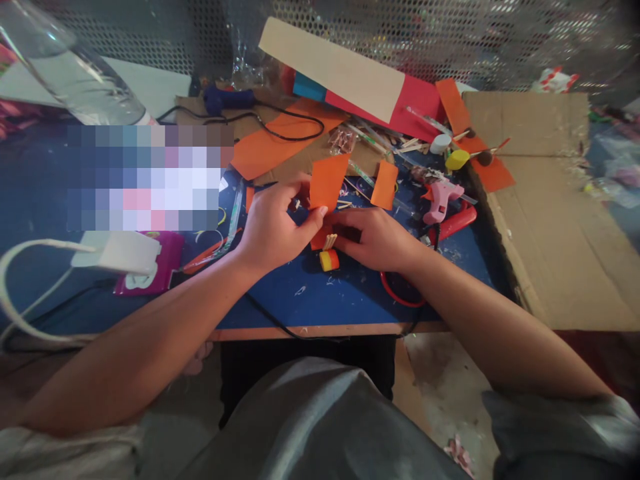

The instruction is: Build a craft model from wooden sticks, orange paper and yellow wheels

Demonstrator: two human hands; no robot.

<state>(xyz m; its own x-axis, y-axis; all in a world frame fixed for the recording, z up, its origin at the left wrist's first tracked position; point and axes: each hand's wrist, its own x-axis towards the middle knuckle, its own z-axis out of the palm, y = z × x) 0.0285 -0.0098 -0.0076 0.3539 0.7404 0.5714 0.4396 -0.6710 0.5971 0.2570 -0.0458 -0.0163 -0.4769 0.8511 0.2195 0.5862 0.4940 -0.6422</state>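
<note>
My left hand pinches a piece of orange paper at its lower edge, between thumb and fingers. My right hand is closed at the same lower part of the paper, its fingertips beside the left thumb. Just below the fingers, a small bundle of thin wooden sticks shows in front of a darker orange part. Near the sticks lies a small yellow and orange roll on the blue table. Another orange paper piece lies behind my right hand.
A pink glue gun and red-handled tool lie to the right, near cardboard. Behind are orange paper strips, coloured sheets and a dark blue corded tool. A white charger, cables and a bottle occupy the left.
</note>
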